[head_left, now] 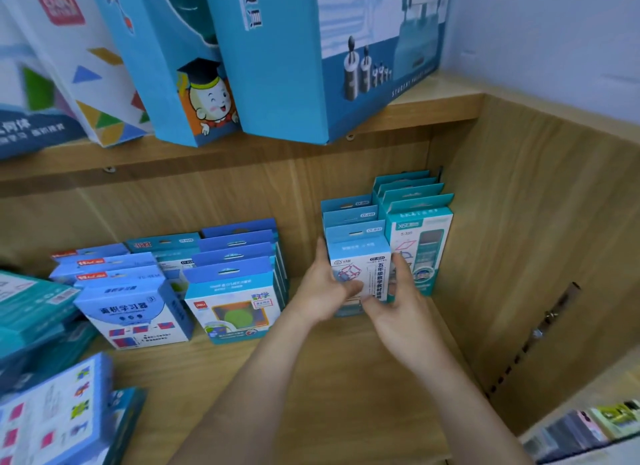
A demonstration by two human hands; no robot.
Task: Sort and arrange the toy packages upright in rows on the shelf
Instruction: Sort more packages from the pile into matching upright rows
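- Our left hand (323, 288) grips the front package (360, 253) by its left edge, with the fingers up along the side and the thumb across the printed face.
- Our right hand (398, 302) pinches the same package at its right edge, with the fingers up along the side and the thumb low on the front.
- The front package stands upright on the shelf (329, 378), right of the middle, at the near end of a short row.
- Two like packages (346, 210) stand just behind it, with only their hang tabs showing.
- Just beside this row on the right stands the teal row (420, 229), four upright packages running to the far wall, close to the side panel (536, 222).
- Across a gap of bare shelf to the left, the blue row (235, 291) stands upright.
- Further left is the white-fronted row (135, 312), also upright.
- At the far left, teal packages lie flat in a stack (31, 312).
- At the near left lie tilted packages (55, 412), too blurred to read.
- On the upper shelf (207, 153) stand big blue boxes (284, 66), leaning a little.
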